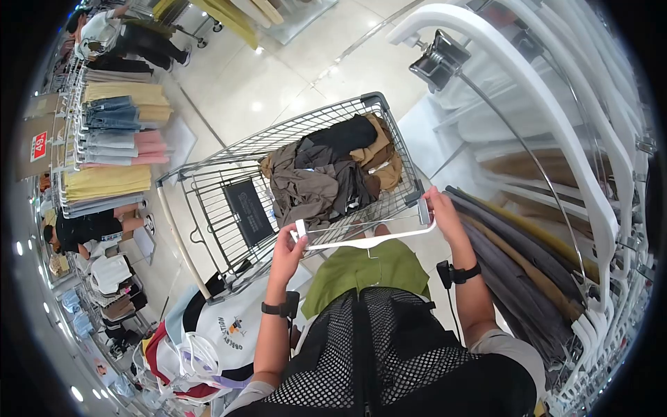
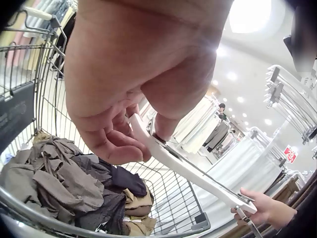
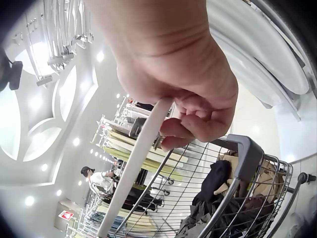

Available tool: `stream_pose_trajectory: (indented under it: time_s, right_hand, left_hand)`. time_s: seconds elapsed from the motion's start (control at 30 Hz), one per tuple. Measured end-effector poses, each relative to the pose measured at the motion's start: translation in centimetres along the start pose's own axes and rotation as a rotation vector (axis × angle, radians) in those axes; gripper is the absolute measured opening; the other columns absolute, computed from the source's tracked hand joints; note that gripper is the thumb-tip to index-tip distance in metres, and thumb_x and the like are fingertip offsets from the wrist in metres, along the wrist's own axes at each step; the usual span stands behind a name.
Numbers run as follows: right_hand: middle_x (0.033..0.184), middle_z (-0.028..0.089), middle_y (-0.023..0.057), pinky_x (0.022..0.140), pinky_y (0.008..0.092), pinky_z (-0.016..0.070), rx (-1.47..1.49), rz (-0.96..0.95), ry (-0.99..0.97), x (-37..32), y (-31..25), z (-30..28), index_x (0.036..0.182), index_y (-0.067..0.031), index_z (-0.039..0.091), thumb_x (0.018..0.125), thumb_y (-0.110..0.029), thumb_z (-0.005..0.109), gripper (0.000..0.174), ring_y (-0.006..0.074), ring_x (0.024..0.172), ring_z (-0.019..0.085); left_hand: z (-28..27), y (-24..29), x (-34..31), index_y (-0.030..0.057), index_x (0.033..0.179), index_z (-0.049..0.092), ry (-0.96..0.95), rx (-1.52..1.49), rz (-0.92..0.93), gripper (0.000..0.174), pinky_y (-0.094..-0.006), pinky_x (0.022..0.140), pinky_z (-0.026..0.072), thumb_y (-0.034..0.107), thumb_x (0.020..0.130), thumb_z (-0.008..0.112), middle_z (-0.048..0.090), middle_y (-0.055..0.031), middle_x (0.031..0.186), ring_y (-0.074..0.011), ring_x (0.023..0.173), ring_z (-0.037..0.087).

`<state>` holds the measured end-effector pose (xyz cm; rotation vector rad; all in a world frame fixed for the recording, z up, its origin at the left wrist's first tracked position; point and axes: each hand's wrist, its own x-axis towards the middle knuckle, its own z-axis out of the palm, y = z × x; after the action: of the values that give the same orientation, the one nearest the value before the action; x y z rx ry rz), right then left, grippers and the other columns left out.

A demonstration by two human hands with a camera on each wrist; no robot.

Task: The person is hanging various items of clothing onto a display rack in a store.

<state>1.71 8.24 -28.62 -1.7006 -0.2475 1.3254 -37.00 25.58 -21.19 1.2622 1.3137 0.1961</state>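
Note:
Both hands hold a white clip hanger (image 1: 368, 242) level in front of the body, above the near side of a wire shopping cart (image 1: 278, 118). My left hand (image 1: 286, 256) pinches its left end by the clip, the thumb on one side and fingers on the other in the left wrist view. At the other end, my right hand (image 1: 445, 212) grips beside the right clip, its fingers curled in the right wrist view. The hook points toward my body, and no garment hangs from the clips. Crumpled brown, black and tan clothes (image 1: 306, 181) lie heaped in the cart.
Close on the right stands a rack of white hangers (image 1: 556, 104) with dark and mustard trousers (image 1: 514, 257) below. Folded-over trousers (image 1: 118, 139) hang on a rack at far left. Garments with loose hangers (image 1: 198, 354) lie at lower left. Other people stand along the left.

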Motion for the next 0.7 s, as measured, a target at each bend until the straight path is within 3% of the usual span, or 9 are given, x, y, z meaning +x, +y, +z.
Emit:
stream_pose_trajectory:
  time_s: [0.17,0.23,0.37,0.43,0.53,0.7]
  right_hand:
    - [0.087,0.062,0.0010,0.056,0.0246,0.0447,0.012,-0.043,-0.118,-0.2,-0.7,0.1,0.110,-0.0045,0.063,0.110,-0.038,0.049,0.036,0.0083,0.067,0.057]
    - [0.097,0.063,0.0027,0.066,0.0274,0.0488,-0.068,-0.161,-0.048,0.0,-1.0,1.0,0.119,-0.0042,0.061,0.105,-0.027,0.059,0.027,0.0106,0.079,0.059]
    - [0.104,0.064,0.0049,0.077,0.0309,0.0506,-0.098,-0.268,0.013,2.9,-0.7,1.9,0.125,-0.0031,0.059,0.099,-0.020,0.066,0.032,0.0137,0.089,0.059]
    - [0.105,0.065,0.0076,0.084,0.0342,0.0506,-0.188,-0.433,0.117,5.2,0.5,2.4,0.125,-0.0010,0.058,0.097,-0.020,0.069,0.035,0.0181,0.092,0.060]
    - [0.104,0.065,0.0090,0.082,0.0336,0.0505,-0.345,-0.459,0.184,6.2,0.3,3.4,0.125,-0.0006,0.058,0.095,-0.022,0.071,0.038,0.0189,0.091,0.061]
    - [0.104,0.066,0.0123,0.079,0.0347,0.0517,-0.385,-0.446,0.115,6.2,1.1,4.1,0.120,-0.0021,0.060,0.094,-0.023,0.074,0.037,0.0225,0.089,0.063]
  left_hand:
    - [-0.8,-0.4,2.4,0.0007,0.130,0.053,0.058,0.026,0.075,0.037,-0.0232,0.059,0.0497,0.013,0.099,0.070,0.065,-0.0048,0.102,-0.0062,0.073,0.059]
    - [-1.0,-0.6,3.8,0.0007,0.129,0.053,0.058,0.039,0.121,0.037,-0.0237,0.060,0.0519,0.012,0.099,0.070,0.065,-0.0051,0.103,-0.0070,0.075,0.062]
    - [-0.5,2.2,4.9,0.0012,0.129,0.054,0.058,0.092,0.104,0.037,-0.0240,0.061,0.0533,0.014,0.099,0.070,0.064,-0.0065,0.107,-0.0067,0.076,0.061]
    - [0.2,2.8,5.2,0.0013,0.129,0.054,0.063,0.062,0.134,0.037,-0.0242,0.062,0.0546,0.016,0.099,0.070,0.063,-0.0057,0.104,-0.0062,0.074,0.060]
    - [-0.1,1.2,6.4,0.0013,0.128,0.055,0.045,0.132,0.082,0.035,-0.0247,0.063,0.0558,0.017,0.100,0.070,0.061,-0.0038,0.098,-0.0059,0.074,0.058]
    - [-0.7,-2.5,6.9,0.0012,0.125,0.056,0.037,0.136,0.023,0.033,-0.0255,0.062,0.0558,0.018,0.100,0.069,0.057,-0.0006,0.090,-0.0055,0.073,0.057]
